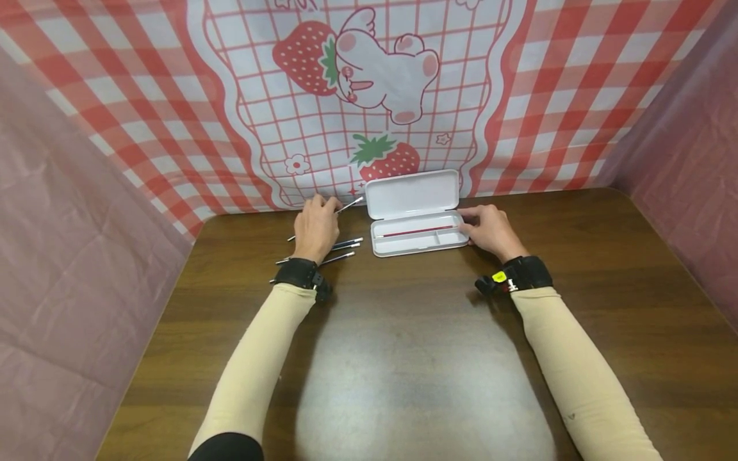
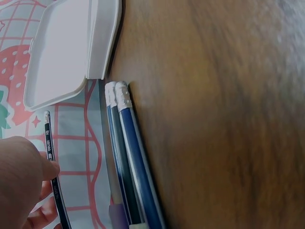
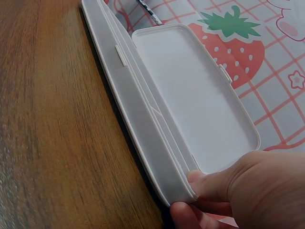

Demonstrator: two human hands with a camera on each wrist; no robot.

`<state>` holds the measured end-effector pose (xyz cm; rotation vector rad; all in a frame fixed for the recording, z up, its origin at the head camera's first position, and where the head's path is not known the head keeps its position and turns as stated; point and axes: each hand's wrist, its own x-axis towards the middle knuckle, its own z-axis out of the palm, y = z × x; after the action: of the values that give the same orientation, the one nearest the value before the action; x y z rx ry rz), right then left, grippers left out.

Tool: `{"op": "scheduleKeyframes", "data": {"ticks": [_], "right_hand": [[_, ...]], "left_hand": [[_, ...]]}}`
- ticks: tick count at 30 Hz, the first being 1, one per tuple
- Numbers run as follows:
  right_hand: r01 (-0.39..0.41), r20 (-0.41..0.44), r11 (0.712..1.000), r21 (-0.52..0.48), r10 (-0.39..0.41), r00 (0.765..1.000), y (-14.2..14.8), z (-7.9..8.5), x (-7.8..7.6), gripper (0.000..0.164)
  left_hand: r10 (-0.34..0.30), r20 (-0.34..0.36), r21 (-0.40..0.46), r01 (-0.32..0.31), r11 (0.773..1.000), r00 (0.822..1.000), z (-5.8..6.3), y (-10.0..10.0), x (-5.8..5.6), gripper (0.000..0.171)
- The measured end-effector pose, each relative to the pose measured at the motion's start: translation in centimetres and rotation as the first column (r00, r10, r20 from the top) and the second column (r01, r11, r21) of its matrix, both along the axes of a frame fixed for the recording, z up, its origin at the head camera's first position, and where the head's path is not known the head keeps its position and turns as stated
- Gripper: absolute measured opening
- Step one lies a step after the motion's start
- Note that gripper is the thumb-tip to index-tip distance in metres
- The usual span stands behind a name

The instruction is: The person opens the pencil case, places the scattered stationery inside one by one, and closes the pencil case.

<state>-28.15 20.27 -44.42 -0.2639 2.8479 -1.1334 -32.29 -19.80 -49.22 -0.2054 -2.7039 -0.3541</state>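
My left hand (image 1: 317,229) pinches a dark pencil (image 2: 49,143) with a silvery-white end, raised off the table and slanting toward the case. Below and beside that hand, several more pencils (image 2: 133,143) with silvery ends lie on the table, partly hidden by the hand in the head view. A white pencil case (image 1: 406,244) stands with its lid (image 1: 412,195) up against the backdrop. Inside its long rear compartment lies one red pencil (image 1: 415,231). My right hand (image 1: 492,230) grips the case's right end, thumb on the rim and fingers on the outer wall.
The wooden table (image 1: 426,358) extends toward me, with a bright reflection on it. A red-and-white checked cloth (image 1: 553,96) with strawberries hangs right behind the case. Pink curtains (image 1: 75,288) close off both sides.
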Motion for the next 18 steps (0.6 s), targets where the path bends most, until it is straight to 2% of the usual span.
{"op": "scheduleKeyframes", "data": {"ticks": [3, 5, 8, 12, 16, 18], "right_hand": [[-0.002, 0.001, 1.000, 0.002, 0.002, 1.000, 0.0, 0.1, 0.0, 0.046], [-0.002, 0.001, 1.000, 0.002, 0.002, 1.000, 0.0, 0.1, 0.0, 0.046], [0.001, 0.007, 1.000, 0.002, -0.001, 1.000, 0.1, 0.0, 0.0, 0.045], [0.006, 0.011, 1.000, 0.001, -0.006, 1.000, 0.0, 0.0, 0.0, 0.045], [0.007, 0.011, 1.000, -0.001, -0.007, 1.000, 0.0, 0.0, 0.0, 0.045], [0.008, 0.014, 1.000, -0.002, -0.008, 1.000, 0.0, 0.0, 0.0, 0.045]], "left_hand": [[-0.004, -0.018, -0.009, 0.004, 1.000, 1.000, 0.0, 0.3, 0.2, 0.020], [-0.006, -0.042, -0.015, 0.006, 1.000, 0.999, -1.5, 0.1, -0.8, 0.020], [-0.002, -0.030, -0.031, 0.001, 1.000, 1.000, -1.5, 0.3, -0.8, 0.020], [0.008, 0.026, -0.034, -0.007, 0.999, 1.000, -0.3, 0.9, -0.2, 0.023], [0.002, 0.028, -0.016, -0.002, 1.000, 1.000, 1.3, 1.4, 1.0, 0.023], [-0.007, 0.008, -0.009, 0.007, 1.000, 1.000, 0.6, 1.0, 0.6, 0.023]]}}
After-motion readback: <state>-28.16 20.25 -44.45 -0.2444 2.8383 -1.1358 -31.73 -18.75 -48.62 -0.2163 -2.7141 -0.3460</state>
